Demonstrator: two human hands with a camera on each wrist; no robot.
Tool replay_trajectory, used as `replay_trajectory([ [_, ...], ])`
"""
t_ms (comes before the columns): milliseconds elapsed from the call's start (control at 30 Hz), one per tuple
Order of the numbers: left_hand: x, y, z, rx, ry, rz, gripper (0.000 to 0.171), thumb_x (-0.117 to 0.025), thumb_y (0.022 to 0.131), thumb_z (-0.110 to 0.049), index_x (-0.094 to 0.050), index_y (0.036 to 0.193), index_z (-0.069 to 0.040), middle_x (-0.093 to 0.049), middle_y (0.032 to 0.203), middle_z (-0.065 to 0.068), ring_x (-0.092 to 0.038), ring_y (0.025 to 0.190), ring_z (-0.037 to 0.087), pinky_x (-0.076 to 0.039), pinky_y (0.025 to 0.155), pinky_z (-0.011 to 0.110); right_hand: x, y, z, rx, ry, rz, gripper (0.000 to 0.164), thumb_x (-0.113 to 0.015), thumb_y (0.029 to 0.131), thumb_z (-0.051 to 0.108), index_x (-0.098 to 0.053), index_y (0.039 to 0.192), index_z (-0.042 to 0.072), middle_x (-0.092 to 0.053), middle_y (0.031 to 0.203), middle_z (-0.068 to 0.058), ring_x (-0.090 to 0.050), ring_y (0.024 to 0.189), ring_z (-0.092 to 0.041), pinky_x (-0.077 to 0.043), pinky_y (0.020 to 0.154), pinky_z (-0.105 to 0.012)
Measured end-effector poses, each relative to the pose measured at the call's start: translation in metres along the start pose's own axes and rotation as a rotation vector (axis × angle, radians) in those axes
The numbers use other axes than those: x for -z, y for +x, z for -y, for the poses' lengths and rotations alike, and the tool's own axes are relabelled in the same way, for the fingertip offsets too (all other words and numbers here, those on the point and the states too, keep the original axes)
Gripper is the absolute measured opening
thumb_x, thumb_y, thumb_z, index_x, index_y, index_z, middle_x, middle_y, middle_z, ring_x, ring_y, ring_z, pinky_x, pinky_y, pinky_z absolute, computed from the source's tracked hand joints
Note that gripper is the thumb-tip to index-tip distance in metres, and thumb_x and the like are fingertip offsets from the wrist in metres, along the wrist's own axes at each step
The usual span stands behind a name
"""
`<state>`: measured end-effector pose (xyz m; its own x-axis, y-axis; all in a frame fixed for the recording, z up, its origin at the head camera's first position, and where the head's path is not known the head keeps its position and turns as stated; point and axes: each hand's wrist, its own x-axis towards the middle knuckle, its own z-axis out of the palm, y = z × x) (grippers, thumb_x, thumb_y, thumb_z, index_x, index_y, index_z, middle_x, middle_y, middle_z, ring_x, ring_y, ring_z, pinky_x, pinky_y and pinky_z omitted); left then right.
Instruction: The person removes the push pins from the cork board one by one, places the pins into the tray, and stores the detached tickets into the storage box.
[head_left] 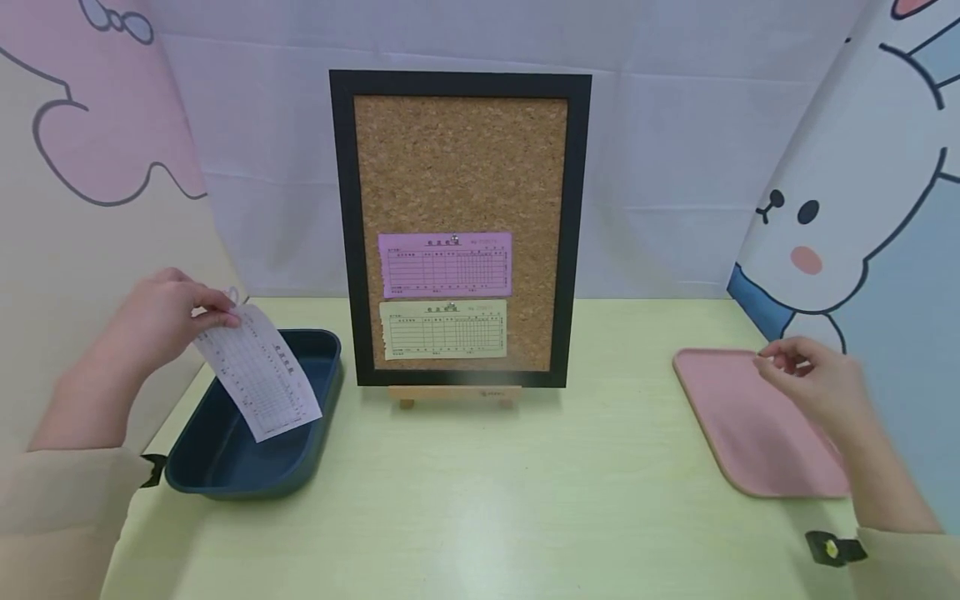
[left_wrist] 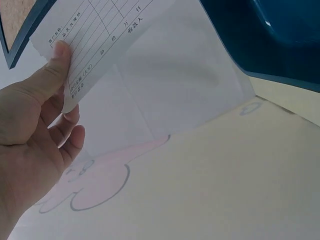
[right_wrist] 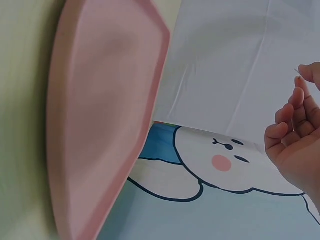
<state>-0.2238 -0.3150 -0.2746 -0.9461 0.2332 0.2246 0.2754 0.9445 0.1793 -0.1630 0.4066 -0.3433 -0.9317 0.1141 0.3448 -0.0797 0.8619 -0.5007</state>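
Observation:
My left hand (head_left: 168, 321) pinches a white printed receipt slip (head_left: 262, 375) by its upper end, above the dark blue bin (head_left: 187, 479). The thumb lies across the slip's corner (left_wrist: 105, 45) in the left wrist view. My right hand (head_left: 821, 383) is raised over the pink tray (head_left: 738, 433). Its thumb and forefinger pinch a pin, whose thin point (right_wrist: 297, 71) sticks out in the right wrist view; the pin's head is hidden. On the black-framed cork board (head_left: 461, 167), a purple receipt (head_left: 446, 271) hangs above a pale yellow receipt (head_left: 446, 337), each with a pin at its top.
The board stands on a small wooden easel (head_left: 453, 393) at the back middle of the pale table (head_left: 480, 500). White cloth (head_left: 675, 167) hangs behind it. Cartoon-printed panels (head_left: 892, 333) flank both sides.

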Motion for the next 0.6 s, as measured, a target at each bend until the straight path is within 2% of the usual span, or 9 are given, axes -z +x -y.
replay_trajectory([
  [267,-0.015,0.004,0.004,0.004,-0.020,0.069,0.020,-0.075,0.078,-0.006,-0.071,0.097,0.001,-0.051,0.095,0.020,-0.042,0.088,0.034,-0.043,0.062,0.035,-0.020,-0.002,-0.016,0.001,-0.012,0.066,0.020,-0.067,0.087,0.026,-0.064,0.092,0.007,-0.055,0.075,0.003,-0.042,0.072,0.000,-0.036,0.058,-0.014],
  [467,-0.026,0.006,0.008,-0.048,-0.016,0.107,0.018,-0.077,0.076,-0.008,-0.073,0.092,0.000,-0.054,0.089,0.016,-0.046,0.084,0.031,-0.044,0.061,0.033,-0.032,-0.001,-0.026,0.034,-0.011,0.090,0.016,-0.069,0.085,0.020,-0.064,0.089,0.006,-0.054,0.074,-0.001,-0.043,0.069,-0.002,-0.036,0.055,-0.017],
  [600,-0.034,0.008,0.010,-0.069,-0.007,0.123,0.016,-0.077,0.075,-0.009,-0.074,0.090,-0.002,-0.055,0.087,0.013,-0.046,0.084,0.029,-0.043,0.061,0.032,-0.037,0.001,-0.032,0.025,-0.017,0.112,0.016,-0.070,0.085,0.020,-0.064,0.089,0.006,-0.053,0.073,0.000,-0.043,0.068,-0.002,-0.037,0.054,-0.018],
])
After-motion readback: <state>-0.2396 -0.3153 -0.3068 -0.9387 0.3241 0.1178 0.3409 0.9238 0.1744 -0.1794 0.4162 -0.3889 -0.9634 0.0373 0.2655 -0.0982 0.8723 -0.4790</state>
